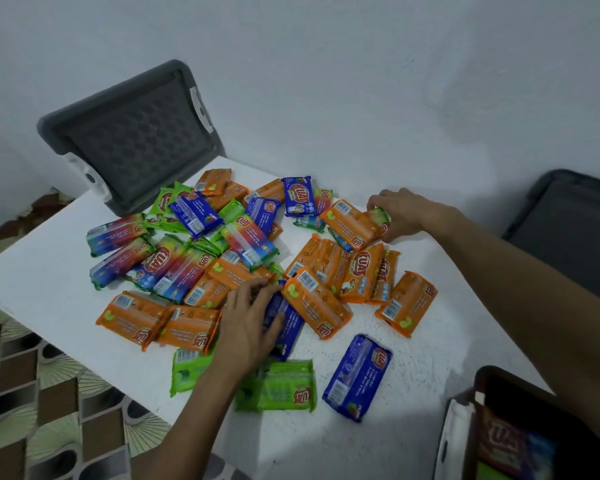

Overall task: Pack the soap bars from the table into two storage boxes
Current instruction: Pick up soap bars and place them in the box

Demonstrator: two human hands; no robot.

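The storage box [520,445] off the surface's [49,271] near right corner holds only a few bars, so most soap bars [243,251] still lie scattered mid-surface, long axes pointing every way, the left hand [248,327] spread flat on a blue bar, the right hand [400,211] pinching one at the far edge.

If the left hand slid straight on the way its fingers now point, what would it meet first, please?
The left hand lies on a blue soap bar, fingers pointing up-right. Straight ahead, it would likely first meet the orange soap bar overlapping that blue one, though depth is uncertain.
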